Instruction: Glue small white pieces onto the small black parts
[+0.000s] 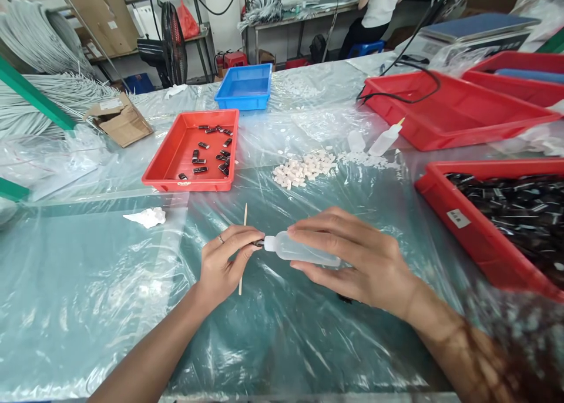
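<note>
My left hand (227,262) pinches a small dark part (259,243) between thumb and forefinger. In my right hand (352,253) lies a translucent squeeze bottle (304,250), tipped on its side with its neck at the dark part; the tip itself is hidden there. Beneath the left fingers a thin wooden stick (245,215) rests on the plastic-covered table. Beyond my hands is a loose pile of small white pieces (304,167). A red tray (190,182) farther back holds several small black parts with shiny ends.
At right a red bin (467,238) is full of black parts. Behind it are another red tray (423,135) and a second bottle (385,140). A crumpled white tissue (148,217) lies left. A blue tray (242,103) and black fan (171,44) stand farther back; a person (378,6) sits beyond.
</note>
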Tool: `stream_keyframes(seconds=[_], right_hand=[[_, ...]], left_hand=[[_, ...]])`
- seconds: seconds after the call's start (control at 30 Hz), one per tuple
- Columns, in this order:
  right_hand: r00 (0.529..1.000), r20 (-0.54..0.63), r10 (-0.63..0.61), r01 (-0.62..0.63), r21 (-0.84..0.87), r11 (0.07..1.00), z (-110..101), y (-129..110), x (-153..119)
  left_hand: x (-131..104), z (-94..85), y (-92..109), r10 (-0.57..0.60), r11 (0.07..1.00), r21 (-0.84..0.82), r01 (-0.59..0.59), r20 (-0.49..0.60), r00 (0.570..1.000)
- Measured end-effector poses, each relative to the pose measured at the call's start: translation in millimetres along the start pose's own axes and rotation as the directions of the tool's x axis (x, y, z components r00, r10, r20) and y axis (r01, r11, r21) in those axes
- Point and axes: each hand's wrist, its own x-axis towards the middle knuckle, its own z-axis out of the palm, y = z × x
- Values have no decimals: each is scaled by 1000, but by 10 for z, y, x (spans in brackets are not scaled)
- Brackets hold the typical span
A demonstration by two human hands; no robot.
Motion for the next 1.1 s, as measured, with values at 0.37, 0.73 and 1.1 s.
stream_keyframes(seconds=[0.37, 0.73, 1.1], right_hand=[[993, 100, -58, 79, -222, 972, -134, -174, -15], [823, 66, 564, -481, 610, 630, -13, 182, 19], [788, 75, 612, -500, 657, 564, 44, 181, 20]], left_hand=[[-23, 23, -1, -21, 1000, 7, 20, 29, 999], [-47, -4, 34, -178, 976, -115, 185, 66, 982], [-7, 14, 70, -317, 928, -157, 337, 139, 938]])
